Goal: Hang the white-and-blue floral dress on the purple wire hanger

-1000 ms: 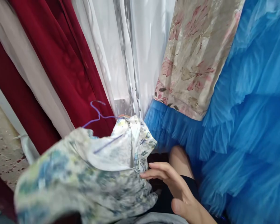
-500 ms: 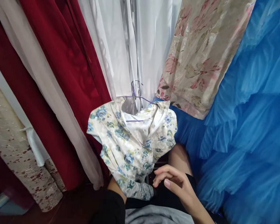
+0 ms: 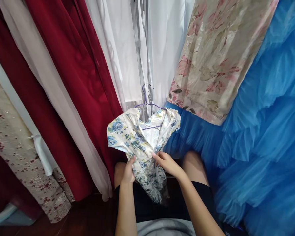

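In front of me is a white blouse (image 3: 142,147) with blue and green flowers, hung on a thin purple hanger (image 3: 145,98). Its open neckline shows the white lining, and the lower part droops above my lap. My left hand (image 3: 129,172) is closed on the blouse's left side edge, thumb on top and the other fingers behind the cloth. At the front, just under the neckline, my right hand (image 3: 166,162) pinches the fabric between thumb and fingers. The hanger's hook stands up in front of white cloth.
Long dark red garments (image 3: 73,82) and a pale pink one (image 3: 46,82) hang at left. White cloth (image 3: 123,52) hangs behind the hanger. On the right are a beige floral garment (image 3: 211,65) and a ruffled blue tulle dress (image 3: 265,137). My bare knees (image 3: 195,167) flank the blouse.
My right hand, free and half open before, has moved up and left onto the blouse front. My left hand has come out from behind the blouse to its side edge. The blouse looks narrower.
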Action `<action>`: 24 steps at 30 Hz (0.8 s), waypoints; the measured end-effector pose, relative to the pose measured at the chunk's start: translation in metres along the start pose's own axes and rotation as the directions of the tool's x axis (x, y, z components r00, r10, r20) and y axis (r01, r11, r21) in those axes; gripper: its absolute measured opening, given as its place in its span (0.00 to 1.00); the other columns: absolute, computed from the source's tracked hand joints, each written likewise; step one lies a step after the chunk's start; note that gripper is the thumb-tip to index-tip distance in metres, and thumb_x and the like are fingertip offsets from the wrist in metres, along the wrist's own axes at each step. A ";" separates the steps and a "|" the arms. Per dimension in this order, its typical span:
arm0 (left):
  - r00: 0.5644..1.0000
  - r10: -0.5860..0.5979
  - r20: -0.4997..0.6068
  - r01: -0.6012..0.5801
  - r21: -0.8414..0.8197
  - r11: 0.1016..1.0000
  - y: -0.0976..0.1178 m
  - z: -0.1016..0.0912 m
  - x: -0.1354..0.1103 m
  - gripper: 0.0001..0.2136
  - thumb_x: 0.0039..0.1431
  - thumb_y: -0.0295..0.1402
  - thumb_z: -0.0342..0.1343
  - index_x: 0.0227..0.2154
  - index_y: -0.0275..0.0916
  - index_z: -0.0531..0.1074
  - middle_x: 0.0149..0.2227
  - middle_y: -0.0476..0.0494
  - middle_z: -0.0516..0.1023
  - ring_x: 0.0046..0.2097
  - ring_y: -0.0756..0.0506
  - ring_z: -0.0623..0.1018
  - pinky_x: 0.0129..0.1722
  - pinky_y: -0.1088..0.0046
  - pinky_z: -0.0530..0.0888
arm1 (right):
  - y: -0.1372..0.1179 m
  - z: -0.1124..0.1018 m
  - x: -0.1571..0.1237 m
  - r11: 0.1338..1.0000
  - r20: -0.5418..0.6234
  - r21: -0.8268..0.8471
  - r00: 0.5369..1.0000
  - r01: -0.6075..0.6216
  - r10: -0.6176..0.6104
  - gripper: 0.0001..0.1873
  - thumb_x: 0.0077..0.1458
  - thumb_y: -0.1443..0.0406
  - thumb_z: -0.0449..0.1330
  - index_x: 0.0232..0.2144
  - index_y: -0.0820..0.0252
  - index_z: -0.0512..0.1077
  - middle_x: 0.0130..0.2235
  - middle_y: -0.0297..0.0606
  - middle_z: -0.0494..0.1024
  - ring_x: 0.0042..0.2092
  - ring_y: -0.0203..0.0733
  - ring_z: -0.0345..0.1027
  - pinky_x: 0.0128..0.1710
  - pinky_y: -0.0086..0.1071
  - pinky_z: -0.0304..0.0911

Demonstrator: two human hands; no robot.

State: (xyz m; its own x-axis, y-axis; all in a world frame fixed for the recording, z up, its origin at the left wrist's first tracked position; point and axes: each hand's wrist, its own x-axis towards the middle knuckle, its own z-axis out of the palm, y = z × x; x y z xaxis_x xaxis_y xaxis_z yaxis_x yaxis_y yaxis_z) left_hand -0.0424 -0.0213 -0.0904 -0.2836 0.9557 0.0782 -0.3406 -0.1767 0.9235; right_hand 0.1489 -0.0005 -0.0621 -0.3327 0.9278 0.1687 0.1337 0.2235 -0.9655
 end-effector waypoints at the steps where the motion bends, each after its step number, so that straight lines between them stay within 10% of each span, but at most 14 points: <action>1: 0.999 -0.044 0.008 0.044 -0.060 0.997 -0.001 0.002 -0.002 0.19 0.47 0.43 0.68 0.42 0.41 0.78 0.44 0.40 0.83 0.53 0.35 0.79 0.54 0.58 0.75 | 0.005 0.008 0.006 0.999 -0.008 0.015 0.999 0.040 -0.040 0.22 0.62 0.50 0.56 0.24 0.58 0.68 0.22 0.34 0.73 0.27 0.40 0.65 0.32 0.33 0.58; 7: 0.990 0.032 -0.137 -0.031 0.014 0.999 -0.006 -0.002 0.009 0.20 0.46 0.34 0.66 0.44 0.41 0.73 0.44 0.42 0.81 0.52 0.38 0.79 0.56 0.59 0.72 | 0.020 0.023 -0.002 0.973 -0.202 0.220 0.979 0.070 -0.024 0.20 0.58 0.53 0.58 0.21 0.58 0.71 0.17 0.31 0.67 0.22 0.38 0.58 0.27 0.32 0.53; 11: 0.774 0.461 -0.434 -0.302 0.388 0.871 -0.020 0.002 0.000 0.16 0.55 0.36 0.59 0.46 0.43 0.67 0.49 0.39 0.75 0.53 0.39 0.76 0.54 0.61 0.71 | 0.014 0.015 -0.009 0.955 -0.121 0.293 0.989 -0.047 0.086 0.18 0.54 0.53 0.59 0.21 0.59 0.74 0.15 0.32 0.68 0.20 0.37 0.56 0.24 0.31 0.50; 13: 0.760 0.575 -0.302 -0.363 0.538 0.761 -0.030 0.015 -0.017 0.16 0.59 0.36 0.57 0.49 0.44 0.66 0.52 0.37 0.72 0.54 0.39 0.74 0.53 0.62 0.70 | 0.009 0.017 -0.012 0.957 -0.047 0.277 0.994 -0.081 0.097 0.18 0.54 0.53 0.59 0.22 0.59 0.75 0.16 0.33 0.70 0.19 0.36 0.57 0.23 0.31 0.50; 17: 0.914 0.380 0.143 -0.391 0.558 0.732 -0.045 0.043 -0.045 0.06 0.64 0.35 0.52 0.42 0.44 0.70 0.39 0.42 0.77 0.41 0.41 0.77 0.43 0.66 0.72 | -0.006 0.021 -0.018 0.976 0.044 0.205 0.996 -0.080 0.073 0.17 0.57 0.55 0.58 0.24 0.60 0.76 0.16 0.34 0.72 0.20 0.36 0.61 0.24 0.30 0.53; 24: 0.919 0.270 0.288 -0.393 0.607 0.691 -0.043 0.042 -0.047 0.08 0.67 0.39 0.49 0.33 0.45 0.68 0.29 0.46 0.73 0.33 0.42 0.75 0.36 0.67 0.68 | -0.087 -0.014 0.056 0.943 -0.171 0.324 0.985 0.075 -0.019 0.15 0.51 0.57 0.62 0.21 0.62 0.74 0.14 0.31 0.67 0.17 0.31 0.52 0.18 0.29 0.46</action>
State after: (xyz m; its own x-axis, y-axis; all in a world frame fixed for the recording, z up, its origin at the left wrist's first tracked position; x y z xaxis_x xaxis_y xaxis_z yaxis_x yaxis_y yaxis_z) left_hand 0.0236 -0.0486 -0.1182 -0.0944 0.8982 0.4293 0.4198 -0.3551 0.8352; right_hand 0.1313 0.0365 0.0338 -0.1703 0.9608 0.2190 -0.2009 0.1837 -0.9622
